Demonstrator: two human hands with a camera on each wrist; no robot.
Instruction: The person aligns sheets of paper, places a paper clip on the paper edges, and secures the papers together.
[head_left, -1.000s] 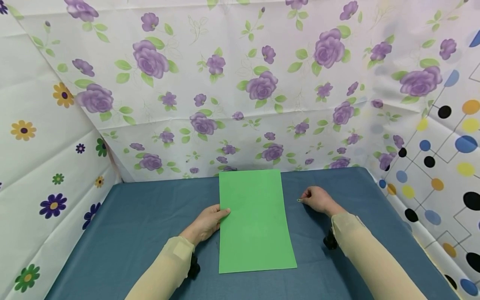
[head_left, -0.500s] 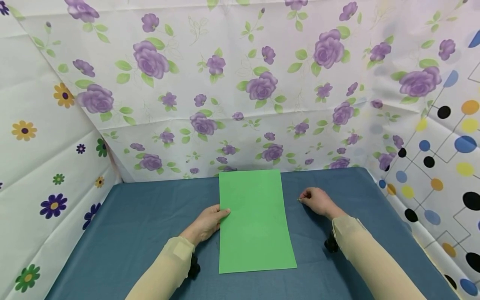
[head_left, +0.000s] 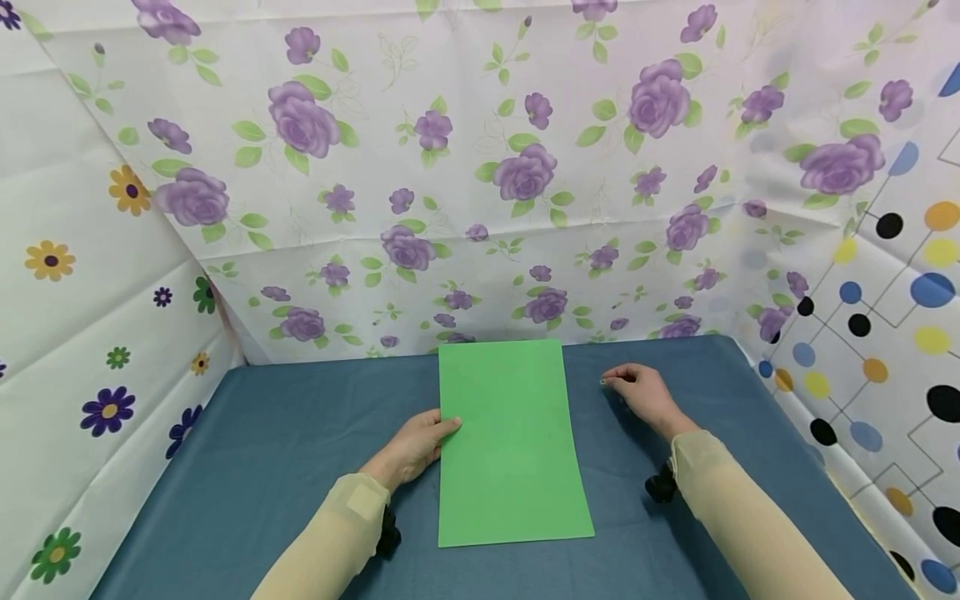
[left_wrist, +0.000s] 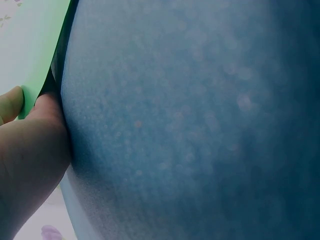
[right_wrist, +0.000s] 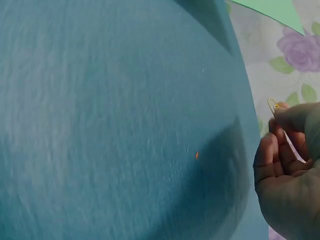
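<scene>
In the frame's lower centre, the left hand is pinching the green sheet; lower right, the right hand is pinching a yellow paper clip — both gripped, not joined.

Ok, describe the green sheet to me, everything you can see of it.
The green sheet is a plain, bright green rectangle, thin and smooth, like paper or light card, with no marks or folds visible. In the head view its long sides run away from the person, and its far edge overlaps the floral backdrop. The left hand pinches its left edge, thumb on top, holding that edge off the blue cloth. Whether its near edge touches the cloth, I cannot tell.
</scene>
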